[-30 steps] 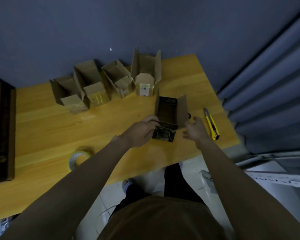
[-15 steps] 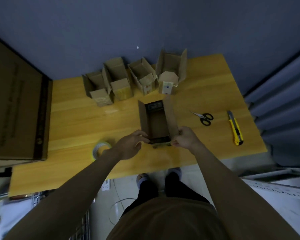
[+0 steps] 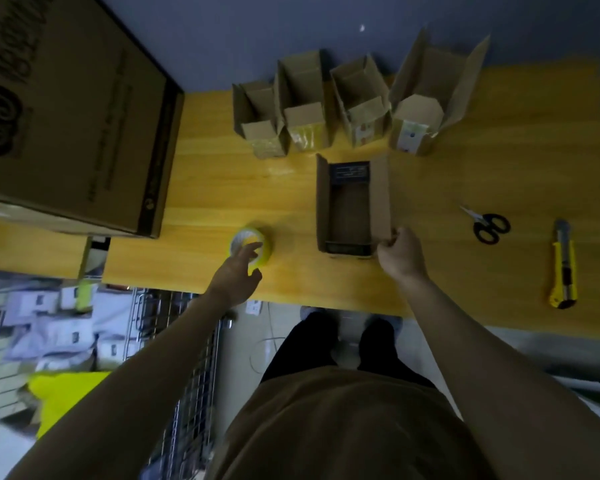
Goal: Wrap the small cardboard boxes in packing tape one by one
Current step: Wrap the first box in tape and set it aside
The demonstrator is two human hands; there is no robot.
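Now left hand [image 3: 235, 274] over tape roll [image 3: 251, 244] on table [image 3: 201, 188], fingers spread, reaching. Right hand [image 3: 400, 255] pinches near corner of open box [image 3: 352, 206], mid-table; four boxes [image 3: 329, 109] behind.

Wooden table [image 3: 499, 140] runs left to right against the wall. Open box [image 3: 354, 206] lies near table centre, flaps up. At its 12 o'clock, a row of four small boxes [image 3: 329, 112] stands side by side along the far edge. Tape roll [image 3: 252, 245] lies flat at the open box's 9 o'clock, near the front edge; left hand [image 3: 238, 275] over its near side, fingers extended. Right hand [image 3: 400, 256] at the open box's 5 o'clock corner, touching the flap. Scissors [image 3: 487, 223] at 3 o'clock; utility knife [image 3: 563, 268] beyond them, near the front right edge. Large carton [image 3: 70, 112] occupies the table's left end
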